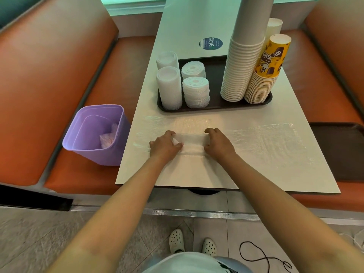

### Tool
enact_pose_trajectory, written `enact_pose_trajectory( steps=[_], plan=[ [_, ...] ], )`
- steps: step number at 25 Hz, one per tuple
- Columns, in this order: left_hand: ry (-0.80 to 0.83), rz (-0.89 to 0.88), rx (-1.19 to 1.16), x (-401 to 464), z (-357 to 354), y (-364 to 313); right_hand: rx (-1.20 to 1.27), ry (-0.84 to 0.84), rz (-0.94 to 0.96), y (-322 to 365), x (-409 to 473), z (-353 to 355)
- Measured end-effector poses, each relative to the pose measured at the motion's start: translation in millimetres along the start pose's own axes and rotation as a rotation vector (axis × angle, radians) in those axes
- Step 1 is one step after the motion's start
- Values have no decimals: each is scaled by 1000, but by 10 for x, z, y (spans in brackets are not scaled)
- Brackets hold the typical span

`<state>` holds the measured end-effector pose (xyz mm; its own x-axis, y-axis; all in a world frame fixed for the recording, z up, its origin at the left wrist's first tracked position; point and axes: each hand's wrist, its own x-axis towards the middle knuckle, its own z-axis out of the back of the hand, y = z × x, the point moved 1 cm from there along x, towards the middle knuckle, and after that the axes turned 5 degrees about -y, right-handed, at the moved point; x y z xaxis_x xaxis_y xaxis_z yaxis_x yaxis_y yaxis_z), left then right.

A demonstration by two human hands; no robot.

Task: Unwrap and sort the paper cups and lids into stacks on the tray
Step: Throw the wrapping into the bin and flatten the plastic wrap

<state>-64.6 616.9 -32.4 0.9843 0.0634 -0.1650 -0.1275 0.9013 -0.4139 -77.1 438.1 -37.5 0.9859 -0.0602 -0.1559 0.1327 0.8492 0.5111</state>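
Note:
A dark tray [216, 104] on the white table holds several stacks of white lids [170, 89], a tall stack of white paper cups [241, 69] and a shorter stack of yellow printed cups [264, 83]. Clear plastic wrap [266, 140] lies spread flat across the table in front of the tray. My left hand [164, 143] and my right hand [217, 142] each grip an end of a rolled or folded part of the wrap [192, 143], fingers curled over it.
A purple bin [94, 134] with crumpled wrap inside stands on the orange bench at the left. A second dark tray [338, 150] lies on the right bench. A round sticker [210, 43] marks the table's far part. A black cable [262, 257] lies on the floor.

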Motion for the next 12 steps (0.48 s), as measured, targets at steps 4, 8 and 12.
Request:
enact_pose_trajectory(
  steps=[4,8,12],
  plan=[
    [4,15,-102,14,-47,53,-155,-22,-26,61,26,23],
    [-66,-197,71,18,25,9,-21,-50,8,92,7,70],
    [21,-510,212,-5,125,-99,333,-81,46,205,-91,201]
  ],
)
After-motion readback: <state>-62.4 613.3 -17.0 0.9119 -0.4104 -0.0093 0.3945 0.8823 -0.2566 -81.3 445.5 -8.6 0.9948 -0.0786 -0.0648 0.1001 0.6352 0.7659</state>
